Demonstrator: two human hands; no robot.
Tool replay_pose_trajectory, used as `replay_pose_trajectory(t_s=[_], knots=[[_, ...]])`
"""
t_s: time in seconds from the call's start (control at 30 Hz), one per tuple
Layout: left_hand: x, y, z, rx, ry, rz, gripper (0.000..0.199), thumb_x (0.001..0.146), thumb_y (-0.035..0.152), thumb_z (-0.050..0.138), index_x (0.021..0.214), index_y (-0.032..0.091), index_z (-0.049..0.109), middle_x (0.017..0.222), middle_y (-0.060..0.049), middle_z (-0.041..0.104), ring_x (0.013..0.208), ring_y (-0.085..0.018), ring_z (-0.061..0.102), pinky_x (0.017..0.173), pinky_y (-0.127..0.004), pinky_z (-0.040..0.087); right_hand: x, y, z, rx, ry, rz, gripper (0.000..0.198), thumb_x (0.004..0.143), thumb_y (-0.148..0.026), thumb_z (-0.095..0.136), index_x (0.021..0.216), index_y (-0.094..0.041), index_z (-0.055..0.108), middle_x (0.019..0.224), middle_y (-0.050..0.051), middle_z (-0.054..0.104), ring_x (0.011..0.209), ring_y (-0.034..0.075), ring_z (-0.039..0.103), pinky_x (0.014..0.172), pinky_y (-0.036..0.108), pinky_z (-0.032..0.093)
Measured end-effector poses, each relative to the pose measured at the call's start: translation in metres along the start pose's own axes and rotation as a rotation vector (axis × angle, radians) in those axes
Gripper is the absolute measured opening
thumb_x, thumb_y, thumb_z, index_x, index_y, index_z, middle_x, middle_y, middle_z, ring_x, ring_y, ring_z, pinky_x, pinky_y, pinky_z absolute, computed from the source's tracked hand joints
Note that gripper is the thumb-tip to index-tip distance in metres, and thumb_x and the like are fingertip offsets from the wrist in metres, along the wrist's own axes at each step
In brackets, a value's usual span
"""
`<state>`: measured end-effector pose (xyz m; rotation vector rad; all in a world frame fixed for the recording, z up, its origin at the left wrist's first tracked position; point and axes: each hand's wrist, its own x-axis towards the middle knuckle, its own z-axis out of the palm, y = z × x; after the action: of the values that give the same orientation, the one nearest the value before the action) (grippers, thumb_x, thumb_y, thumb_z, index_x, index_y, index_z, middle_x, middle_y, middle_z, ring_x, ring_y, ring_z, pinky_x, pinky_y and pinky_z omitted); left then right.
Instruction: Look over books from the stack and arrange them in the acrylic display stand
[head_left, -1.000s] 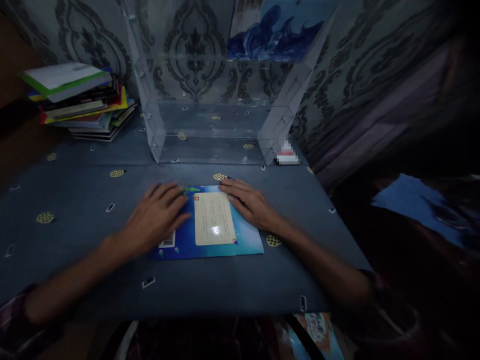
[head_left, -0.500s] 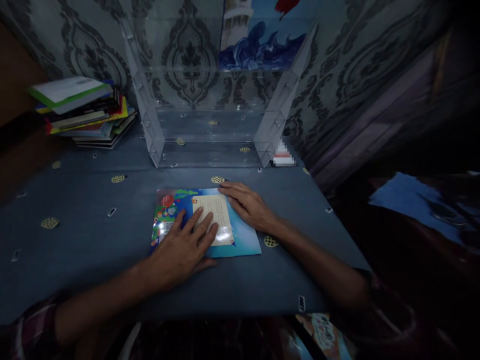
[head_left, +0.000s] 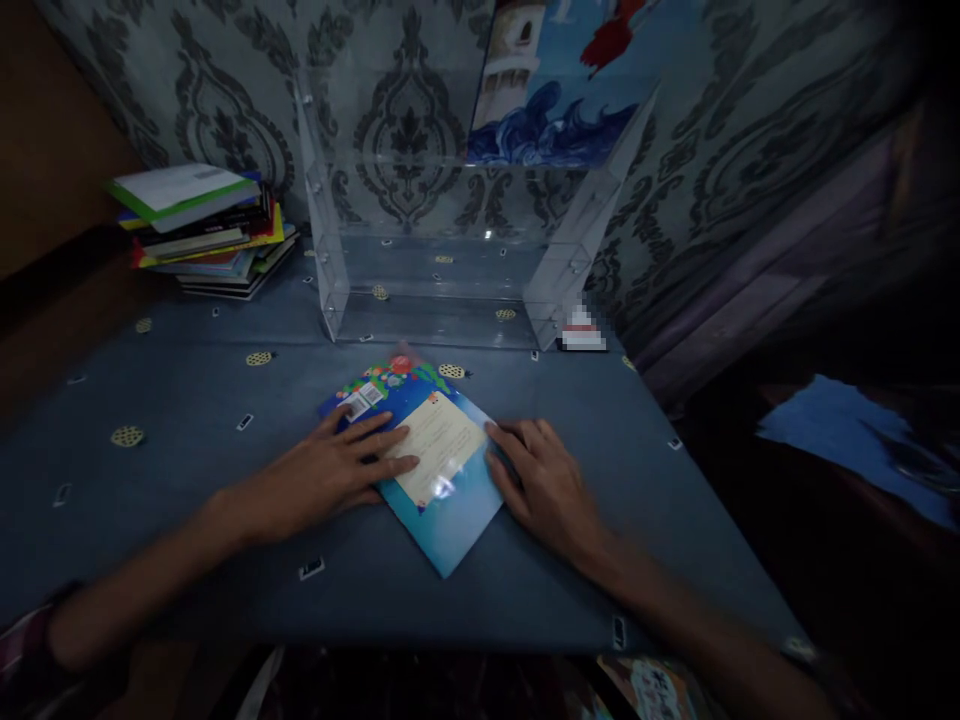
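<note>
A thin picture book [head_left: 457,525] lies slantwise on the cloth-covered table, one corner pointing toward me. Its glossy blue cover carries a cream text panel, a barcode and colourful drawings. My left hand [head_left: 322,475] rests on the book's left part with fingers spread flat over the cover. At the right edge, my right hand [head_left: 551,485] has its index finger and thumb on the book, the other fingers curled in. What lies beneath the right fingertips is hidden.
A clear acrylic rack [head_left: 435,320] stands behind the book, against the patterned wall. Stacked books [head_left: 217,235] sit at the back left. A blurred-out white object [head_left: 583,328] is beside the rack's right foot. Blue cloth [head_left: 840,430] lies beyond the table's right edge.
The book has turned clockwise from square-on to slanted. My right hand has moved from its top edge to its right edge, and my left hand has shifted left. The camera view has shifted slightly.
</note>
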<state>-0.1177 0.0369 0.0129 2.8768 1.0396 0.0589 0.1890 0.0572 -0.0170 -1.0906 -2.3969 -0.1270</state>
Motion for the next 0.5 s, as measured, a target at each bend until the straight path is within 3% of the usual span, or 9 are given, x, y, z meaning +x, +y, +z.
replay_pose_trajectory(t_s=[0.17, 0.33, 0.4, 0.5], knots=[[-0.012, -0.027, -0.024, -0.238, -0.082, -0.056, 0.051, 0.1, 0.02, 0.05, 0.147, 0.041, 0.045, 0.165, 0.003, 0.024, 0.153, -0.028, 0.018, 0.119, -0.052, 0.034, -0.025, -0.03, -0.02, 0.094, -0.019, 0.003, 0.028, 0.102, -0.023, 0.041, 0.113, -0.01, 0.064, 0.085, 0.009, 0.064, 0.076, 0.021, 0.063, 0.065, 0.033, 0.053], [0.004, -0.026, -0.014, -0.284, 0.003, -0.182, 0.032, 0.102, 0.027, 0.046, 0.131, 0.029, 0.059, 0.16, -0.003, 0.035, 0.151, -0.028, 0.027, 0.118, -0.053, 0.036, 0.008, -0.026, -0.019, 0.099, -0.102, 0.002, 0.031, 0.102, -0.022, 0.04, 0.085, -0.017, 0.065, 0.072, 0.005, 0.063, 0.064, 0.016, 0.06, 0.057, 0.028, 0.046], [0.015, -0.019, 0.001, -0.22, 0.116, -0.274, 0.027, 0.102, 0.03, 0.043, 0.12, 0.022, 0.062, 0.153, -0.009, 0.044, 0.147, -0.03, 0.032, 0.117, -0.054, 0.036, 0.038, -0.024, -0.008, 0.109, -0.099, -0.024, 0.032, 0.102, -0.023, 0.039, 0.087, -0.016, 0.066, 0.079, 0.008, 0.066, 0.077, 0.02, 0.063, 0.066, 0.031, 0.05], [0.025, -0.008, 0.022, -0.075, 0.256, -0.389, 0.026, 0.101, 0.027, 0.039, 0.115, 0.018, 0.059, 0.148, -0.014, 0.048, 0.146, -0.034, 0.032, 0.115, -0.06, 0.035, 0.086, -0.029, 0.02, 0.292, -0.121, -0.117, 0.033, 0.101, -0.017, 0.036, 0.119, -0.014, 0.064, 0.116, 0.014, 0.068, 0.111, 0.026, 0.062, 0.096, 0.042, 0.052]])
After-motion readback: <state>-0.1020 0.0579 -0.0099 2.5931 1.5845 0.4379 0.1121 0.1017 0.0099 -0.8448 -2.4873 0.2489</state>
